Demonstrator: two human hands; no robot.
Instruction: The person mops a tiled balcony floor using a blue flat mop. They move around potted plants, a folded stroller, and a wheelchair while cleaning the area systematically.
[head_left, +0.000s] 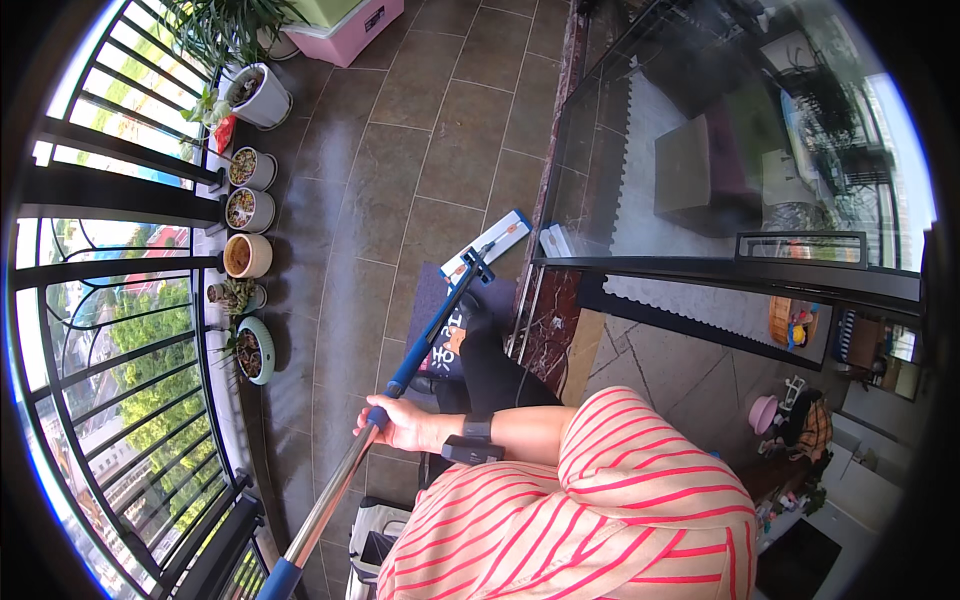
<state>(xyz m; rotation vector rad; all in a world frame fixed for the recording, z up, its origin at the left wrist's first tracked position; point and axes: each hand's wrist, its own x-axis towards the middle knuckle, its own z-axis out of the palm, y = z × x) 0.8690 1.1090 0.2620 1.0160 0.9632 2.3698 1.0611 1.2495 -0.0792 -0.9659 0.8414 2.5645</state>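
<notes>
My right hand is wrapped around the blue collar of a flat mop's telescopic pole. A dark band and a small device sit on that wrist. From the lower left, where a blue grip shows, the pole slants up to the white-and-blue mop head. The head lies at an angle on the tiles, at the far edge of a dark purple doormat bearing writing and a cartoon animal. My dark shoe is on the mat, close behind the mop head. My left hand is out of view.
Several potted plants line the left side beside a black metal railing. A pink storage box stands at the top. To the right are a glass sliding door and its marble sill. A white-and-black container sits beside me.
</notes>
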